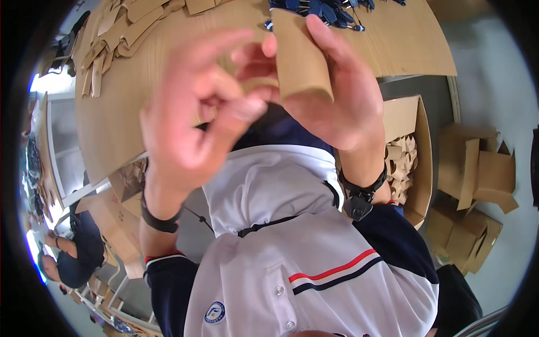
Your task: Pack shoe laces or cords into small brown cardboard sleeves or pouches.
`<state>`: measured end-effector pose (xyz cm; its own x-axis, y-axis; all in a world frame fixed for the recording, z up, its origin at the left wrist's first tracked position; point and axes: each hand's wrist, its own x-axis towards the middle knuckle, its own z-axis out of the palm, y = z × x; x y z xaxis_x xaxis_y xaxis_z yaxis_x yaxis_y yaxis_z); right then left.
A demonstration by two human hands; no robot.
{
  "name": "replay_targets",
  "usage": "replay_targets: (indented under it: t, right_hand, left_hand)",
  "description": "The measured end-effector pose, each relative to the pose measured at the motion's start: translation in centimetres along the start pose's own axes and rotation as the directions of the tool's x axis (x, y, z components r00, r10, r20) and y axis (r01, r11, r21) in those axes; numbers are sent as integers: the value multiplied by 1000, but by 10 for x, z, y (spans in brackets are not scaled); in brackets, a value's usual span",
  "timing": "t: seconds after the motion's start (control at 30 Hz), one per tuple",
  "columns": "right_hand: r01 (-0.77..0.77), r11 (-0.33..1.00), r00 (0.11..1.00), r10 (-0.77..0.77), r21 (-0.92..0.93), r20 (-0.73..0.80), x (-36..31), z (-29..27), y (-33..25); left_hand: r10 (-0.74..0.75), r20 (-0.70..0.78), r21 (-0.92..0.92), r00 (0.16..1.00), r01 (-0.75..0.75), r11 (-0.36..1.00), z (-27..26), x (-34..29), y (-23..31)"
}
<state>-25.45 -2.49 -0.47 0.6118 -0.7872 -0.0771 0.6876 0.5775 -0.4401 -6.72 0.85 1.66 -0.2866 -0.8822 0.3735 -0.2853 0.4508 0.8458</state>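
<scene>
Upright in my right hand [351, 106] is a folded brown cardboard piece [303, 56], curved along its lower edge. My right thumb presses along its right side, while the fingers show behind its left side. A second bit of brown cardboard [261, 83] shows by those fingers; whether it joins the held piece I cannot tell. To the left of it, my left hand [193, 106] is raised and blurred by motion. Its index finger is stretched out and the thumb stands apart from it, with nothing visible between them. The other fingers are curled and partly hidden.
Flat cardboard pieces [132, 25] lie piled on the wooden table [404, 48] at far left. Dark blue cables [331, 12] lie at its far edge. An open carton [424, 168] of folded pieces stands right, with more boxes [477, 168] beyond. Another person [81, 255] is at left.
</scene>
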Motion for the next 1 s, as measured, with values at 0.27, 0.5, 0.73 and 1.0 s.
replay_targets:
  t: [0.27,0.5,0.73,1.0]
  right_hand:
    - [183,935,958,-239,-303,-157,-2,6,16]
    - [537,199,560,-811,-820,169,-11,-5,42]
    - [510,84,405,-902,-856,153,-51,-19,10]
    - [-274,220,-341,-933,-936,-119,-278,-221,-26]
  left_hand:
    - [149,-120,115,981,-136,984,36,7,-7]
    - [100,-385,-80,918,-141,987,54,3,-12]
    - [-7,-120,-79,993,-3,997,56,-4,8]
    - [542,-284,-13,791,-568,823,-49,-19,25]
